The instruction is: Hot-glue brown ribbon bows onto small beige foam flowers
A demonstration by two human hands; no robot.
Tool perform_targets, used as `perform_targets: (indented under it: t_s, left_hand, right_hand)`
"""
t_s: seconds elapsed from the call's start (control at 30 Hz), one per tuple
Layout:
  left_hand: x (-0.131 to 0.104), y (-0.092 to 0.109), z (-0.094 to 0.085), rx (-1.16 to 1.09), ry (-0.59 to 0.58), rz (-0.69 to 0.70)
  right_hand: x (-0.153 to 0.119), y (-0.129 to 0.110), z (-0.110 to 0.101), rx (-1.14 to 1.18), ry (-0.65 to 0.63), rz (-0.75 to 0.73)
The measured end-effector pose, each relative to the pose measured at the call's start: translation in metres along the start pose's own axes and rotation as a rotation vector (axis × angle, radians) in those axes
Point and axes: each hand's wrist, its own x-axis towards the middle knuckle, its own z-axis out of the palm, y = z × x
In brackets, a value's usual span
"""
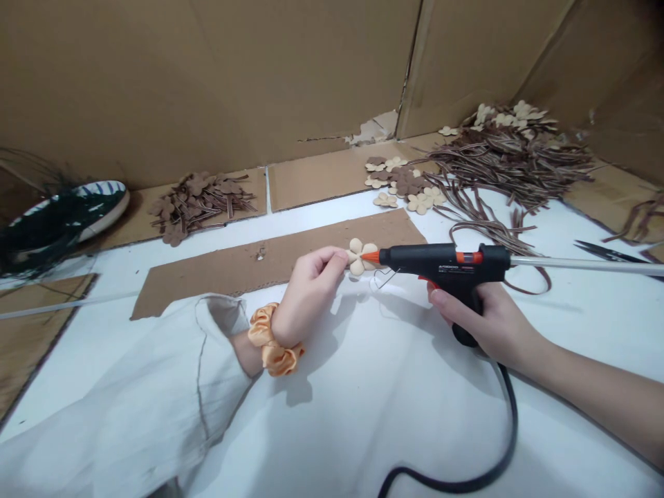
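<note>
Between thumb and fingers, my left hand (pixel 317 280) pinches a cream flower cut-out (pixel 357 265) by one petal, above the white table (pixel 353 429). My right hand (pixel 490 315) is wrapped around the handle of a black glue gun (pixel 440 263), a finger by its orange trigger. The gun's orange nozzle points left and meets the flower's middle; whether glue is coming out cannot be made out. A long pale glue stick (pixel 581 264) sticks out of the gun's back. Under the flower lies a brown cardboard strip (pixel 218 266).
Brown flower pieces with strips (pixel 197 200) are heaped at the back left, near a bowl of dark threads (pixel 106 207). Loose flowers (pixel 407 181) and a pile of brown cords (pixel 513 159) lie back right. Black scissors (pixel 606 250) rest at right. The gun's cable (pixel 511 429) curves across the front.
</note>
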Motion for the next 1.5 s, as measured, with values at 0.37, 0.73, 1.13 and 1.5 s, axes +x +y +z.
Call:
perform_targets:
  t_s: [0.37,0.73,1.13,1.5]
  left_hand:
    - [-0.0018,-0.0009,0.0002,0.014,0.000,0.017]
    - [-0.0033,0.0010,0.0005,0.021,0.003,0.001]
    - [-0.0019,0.0025,0.0006,0.012,0.004,-0.011]
    - [-0.0024,0.0014,0.0004,0.005,0.001,-0.002]
  right_hand:
    - [0.0004,0.0006,0.0011,0.016,-0.001,0.008]
    - [-0.0005,-0.0008,0.0007,0.005,0.011,0.009]
    - [-0.0001,-0.0002,0.0011,0.013,-0.004,0.019]
    - [-0.0008,0.0019,0.0004,-0.025,0.015,0.001]
